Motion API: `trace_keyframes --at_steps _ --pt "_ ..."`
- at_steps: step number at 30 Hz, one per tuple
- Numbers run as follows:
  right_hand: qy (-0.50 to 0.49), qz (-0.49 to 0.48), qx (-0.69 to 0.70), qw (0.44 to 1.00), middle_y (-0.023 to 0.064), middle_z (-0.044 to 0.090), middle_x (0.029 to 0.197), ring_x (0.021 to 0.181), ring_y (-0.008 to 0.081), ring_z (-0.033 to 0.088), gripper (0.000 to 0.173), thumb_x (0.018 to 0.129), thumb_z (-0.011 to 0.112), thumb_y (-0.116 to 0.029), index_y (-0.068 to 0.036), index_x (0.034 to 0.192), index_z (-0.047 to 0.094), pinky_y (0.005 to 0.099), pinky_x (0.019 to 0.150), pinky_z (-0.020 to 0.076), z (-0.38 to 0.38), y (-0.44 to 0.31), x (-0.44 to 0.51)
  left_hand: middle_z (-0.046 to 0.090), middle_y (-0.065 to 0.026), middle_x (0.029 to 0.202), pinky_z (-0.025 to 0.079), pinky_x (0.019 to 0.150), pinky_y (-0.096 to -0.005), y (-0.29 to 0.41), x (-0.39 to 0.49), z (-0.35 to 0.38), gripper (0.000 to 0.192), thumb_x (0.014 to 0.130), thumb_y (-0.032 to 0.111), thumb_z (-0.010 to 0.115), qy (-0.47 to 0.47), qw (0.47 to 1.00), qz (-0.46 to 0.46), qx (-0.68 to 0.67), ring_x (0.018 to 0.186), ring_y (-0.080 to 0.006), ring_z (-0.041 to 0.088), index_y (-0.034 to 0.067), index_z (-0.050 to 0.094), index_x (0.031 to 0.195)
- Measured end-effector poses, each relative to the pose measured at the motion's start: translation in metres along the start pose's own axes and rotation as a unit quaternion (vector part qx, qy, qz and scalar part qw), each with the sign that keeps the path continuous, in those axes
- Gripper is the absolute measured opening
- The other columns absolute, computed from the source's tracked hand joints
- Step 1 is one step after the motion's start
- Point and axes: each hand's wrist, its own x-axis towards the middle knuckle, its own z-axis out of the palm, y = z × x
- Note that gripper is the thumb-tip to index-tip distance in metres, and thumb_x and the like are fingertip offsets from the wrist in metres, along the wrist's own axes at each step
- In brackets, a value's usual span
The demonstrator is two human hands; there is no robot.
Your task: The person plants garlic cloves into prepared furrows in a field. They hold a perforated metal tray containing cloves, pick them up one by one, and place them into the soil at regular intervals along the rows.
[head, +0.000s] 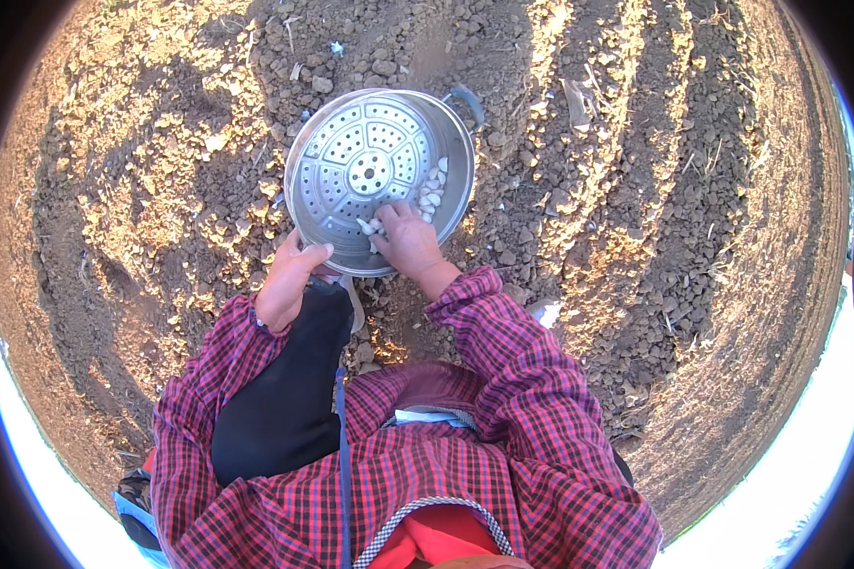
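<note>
A round metal steamer pan (313,249) with a perforated bottom sits tilted before me, just above the soil. My left hand (290,276) grips its near left rim, thumb over the edge. Inside the pan, peeled garlic cloves (433,193) lie in a loose band along the right side of the bottom. My right hand (409,240) reaches in over the near rim, its fingers curled around a few cloves (367,227) that show between thumb and forefinger. The fingertips are partly hidden.
Dry, cloddy soil (206,163) surrounds the pan, with furrows (612,171) running along the right. A dry husk (578,103) and a small light-blue scrap (336,48) lie on it. My black-trousered leg (285,405) is below the pan. Blue and dark fabric (139,508) shows at lower left.
</note>
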Motion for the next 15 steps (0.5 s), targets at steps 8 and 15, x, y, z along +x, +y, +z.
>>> trace_keyframes --at_steps 8,15 --pt "0.065 0.176 0.448 0.874 0.009 0.063 0.087 0.076 0.0214 0.063 0.019 0.084 0.063 -0.013 -0.005 0.1 0.064 0.0324 0.065 0.052 0.009 0.022 0.025 0.064 -0.0056 0.097 0.047 0.065 -0.0258 -0.005 0.008 -0.002 0.029 0.087 0.015 0.055 -0.024 1.0 -0.013 -0.007 0.077 -0.0129 0.061 0.002 0.052 0.113" --pt "-0.062 0.252 0.823 0.506 0.0075 0.059 0.099 0.084 0.0184 0.062 0.037 0.093 0.055 -0.021 -0.005 0.125 0.048 0.0281 0.056 0.0525 -0.028 0.008 0.031 0.064 -0.0075 0.099 0.049 0.068 -0.0289 -0.007 0.01 -0.006 0.031 0.088 0.014 0.056 -0.012 1.0 -0.014 -0.024 0.078 -0.0161 0.062 0.001 0.05 0.116"
